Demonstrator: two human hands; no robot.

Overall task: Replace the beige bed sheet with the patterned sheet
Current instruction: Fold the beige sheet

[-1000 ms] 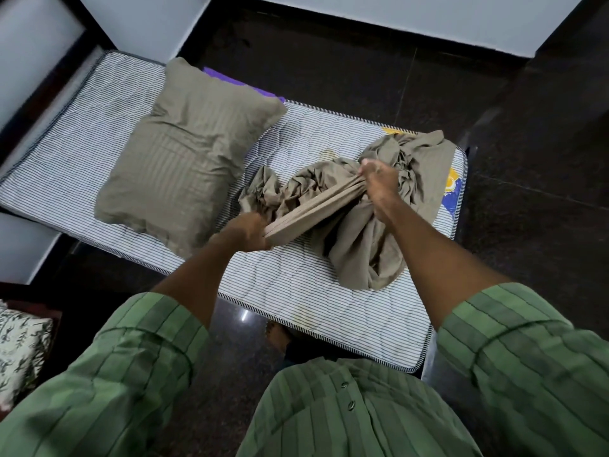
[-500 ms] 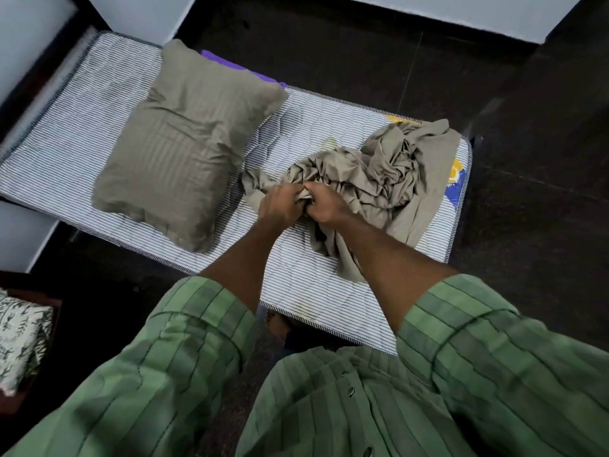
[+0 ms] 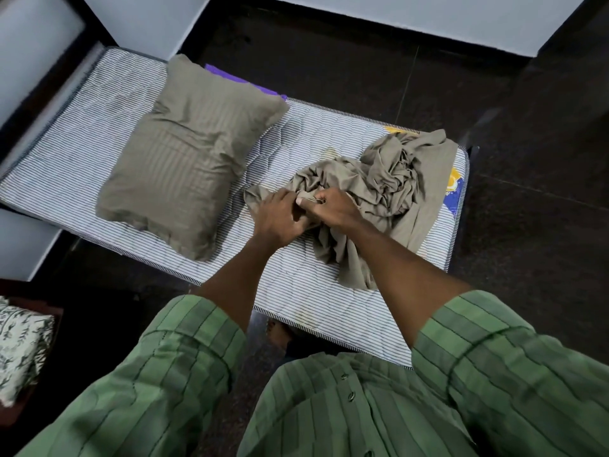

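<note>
The beige bed sheet (image 3: 392, 179) lies bunched in a crumpled heap on the right half of the bare striped mattress (image 3: 59, 166). My left hand (image 3: 280, 216) and my right hand (image 3: 333, 209) meet at the heap's near-left edge, both gripping gathered folds of the beige cloth, knuckles almost touching. A tail of the sheet hangs down under my right forearm toward the mattress's front edge. The folded patterned sheet (image 3: 19, 347), white with dark leaf print, sits at the far left edge of the view, away from the bed.
A beige pillow (image 3: 184, 156) rests on the mattress left of the heap. A purple and yellow label shows at the mattress's far side and right end. Dark floor surrounds the bed; pale walls stand behind and left.
My hands, a second ago stretched apart holding a taut band of the sheet, have come together at the heap's left edge and now bunch the cloth.
</note>
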